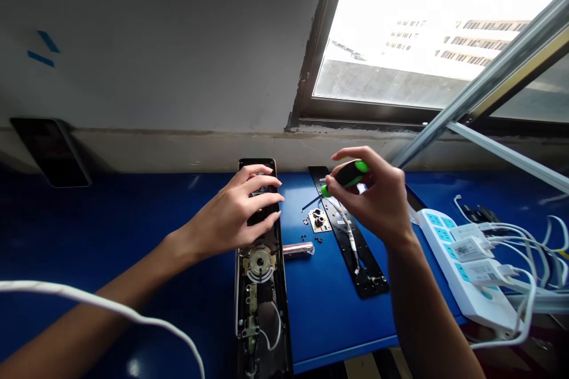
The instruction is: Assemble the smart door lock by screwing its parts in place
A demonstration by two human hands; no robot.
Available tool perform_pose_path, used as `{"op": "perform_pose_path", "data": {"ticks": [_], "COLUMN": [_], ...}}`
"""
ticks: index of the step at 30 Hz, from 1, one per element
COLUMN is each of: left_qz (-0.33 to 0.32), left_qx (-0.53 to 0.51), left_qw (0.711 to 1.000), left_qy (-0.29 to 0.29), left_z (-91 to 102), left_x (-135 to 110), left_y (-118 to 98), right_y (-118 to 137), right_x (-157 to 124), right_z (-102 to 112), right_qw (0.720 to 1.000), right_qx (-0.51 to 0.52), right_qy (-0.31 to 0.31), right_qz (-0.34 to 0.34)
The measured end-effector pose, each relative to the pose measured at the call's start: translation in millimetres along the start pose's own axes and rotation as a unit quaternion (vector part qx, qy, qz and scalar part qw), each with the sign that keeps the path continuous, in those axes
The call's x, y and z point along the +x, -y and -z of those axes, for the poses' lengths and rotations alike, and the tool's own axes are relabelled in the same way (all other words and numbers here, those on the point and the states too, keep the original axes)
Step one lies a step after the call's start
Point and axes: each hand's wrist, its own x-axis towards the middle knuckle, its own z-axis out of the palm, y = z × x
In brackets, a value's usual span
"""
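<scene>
A long black door-lock body (261, 302) lies open on the blue table (133, 219), its inner parts and wires showing. My left hand (235, 213) rests on its upper part with fingers stretched out flat. My right hand (373, 195) is closed round a screwdriver with a green and black handle (349, 175), its thin shaft pointing down-left over the table. Below the screwdriver lie a small brass-coloured plate (319, 220) and several tiny screws (311, 238). A black cover plate (351, 237) lies under my right hand.
A short metal cylinder (297, 249) lies beside the lock body. A white power strip (462, 266) with chargers and white cables sits at the right. A dark phone-like slab (51, 151) leans on the wall at left. A white cable (111, 308) crosses my left forearm. The table's front edge runs below.
</scene>
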Motion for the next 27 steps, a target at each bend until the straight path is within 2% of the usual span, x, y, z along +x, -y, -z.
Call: {"op": "perform_pose_path", "data": {"ticks": [5,10,15,21,27], "left_qz": [0.008,0.011,0.004,0.001,0.062], "left_qx": [-0.047,-0.085,-0.081,-0.083,-0.120], "left_qw": [0.998,0.992,0.993,0.994,0.989], "left_qy": [0.045,0.092,0.085,0.074,0.067], "left_z": [21.5,33.2,28.7,17.1,20.9], "left_x": [-10.2,-15.4,-18.0,-18.6,-18.6], "left_y": [11.5,19.6,23.8,26.7,27.0], "right_y": [34.5,60.0,60.8,56.6,51.8], "right_x": [19.9,28.1,30.7,30.5,31.9], "right_z": [4.4,-10.2,-25.9,-32.5,-35.0], "right_qw": [0.991,0.981,0.977,0.976,0.976], "right_qx": [0.051,0.113,0.131,0.149,0.151], "right_qy": [-0.093,-0.130,-0.133,-0.135,-0.136], "right_qz": [0.077,0.094,0.099,0.084,0.080]}}
